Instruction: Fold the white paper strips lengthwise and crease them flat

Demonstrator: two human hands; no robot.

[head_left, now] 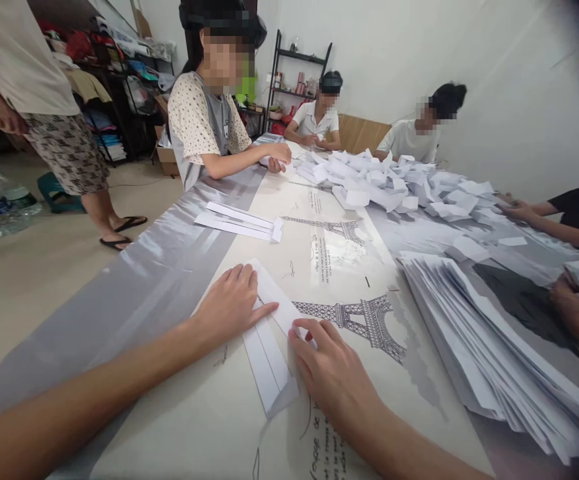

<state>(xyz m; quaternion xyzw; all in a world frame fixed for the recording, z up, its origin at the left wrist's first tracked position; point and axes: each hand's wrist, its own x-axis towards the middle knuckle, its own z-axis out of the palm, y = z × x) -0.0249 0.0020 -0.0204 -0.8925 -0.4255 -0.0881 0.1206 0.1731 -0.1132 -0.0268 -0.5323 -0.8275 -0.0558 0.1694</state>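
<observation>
On the patterned table cover, my left hand (233, 300) lies flat over white paper, thumb spread to the right, pressing it down. One white paper strip (275, 288) slants from under those fingers toward my right hand (332, 363). The fingertips of my right hand pinch the near end of that strip, where it appears to curl; the exact fold is hidden. Below my left hand, another white paper piece (268, 365) with lengthwise creases points toward me. Farther ahead lie several long paper strips (242, 223).
A fanned stack of white paper (489, 340) lies at the right. Behind it rises a large pile of folded papers (399, 183). Several people sit around the table (134, 287), and a person (64, 120) stands at left. A co-worker's hand (576, 307) holds paper at far right.
</observation>
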